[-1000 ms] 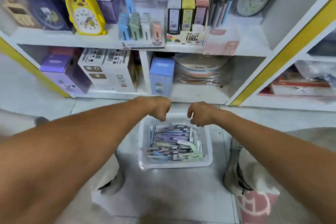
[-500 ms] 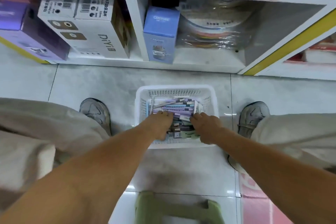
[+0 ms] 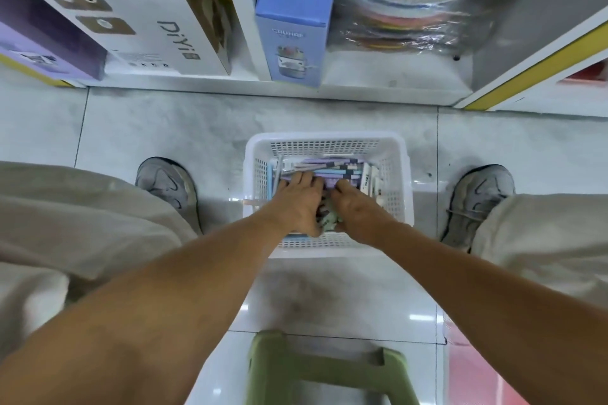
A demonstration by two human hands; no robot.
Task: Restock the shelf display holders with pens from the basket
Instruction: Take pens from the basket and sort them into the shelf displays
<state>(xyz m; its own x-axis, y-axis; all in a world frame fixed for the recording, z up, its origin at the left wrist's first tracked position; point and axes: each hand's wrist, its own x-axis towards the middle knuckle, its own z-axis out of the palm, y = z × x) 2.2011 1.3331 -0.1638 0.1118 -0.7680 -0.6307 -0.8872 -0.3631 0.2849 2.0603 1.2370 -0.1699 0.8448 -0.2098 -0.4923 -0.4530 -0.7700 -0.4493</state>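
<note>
A white mesh basket (image 3: 391, 154) stands on the floor tiles between my feet, holding several pastel pens (image 3: 339, 168) that lie crosswise. Both my hands are inside it. My left hand (image 3: 297, 202) lies on top of the pile with its fingers spread over the pens. Beside it, my right hand (image 3: 357, 210) has its fingers curled down into the pile round some pens; the fingertips are hidden. A few green pens (image 3: 329, 222) show between the two hands. The display holders are out of view.
The bottom shelf (image 3: 378, 76) runs just beyond the basket, with a white DiYi box (image 3: 158, 16), a blue CRUHRE box (image 3: 292, 20) and wrapped coloured rolls (image 3: 414, 20). My shoes (image 3: 166, 182) flank the basket. A green stool (image 3: 325, 368) stands close below me.
The view dropped from the upper shelves to the floor. My hands went from the basket's far rim down into the pile, and now press further in among the pens.
</note>
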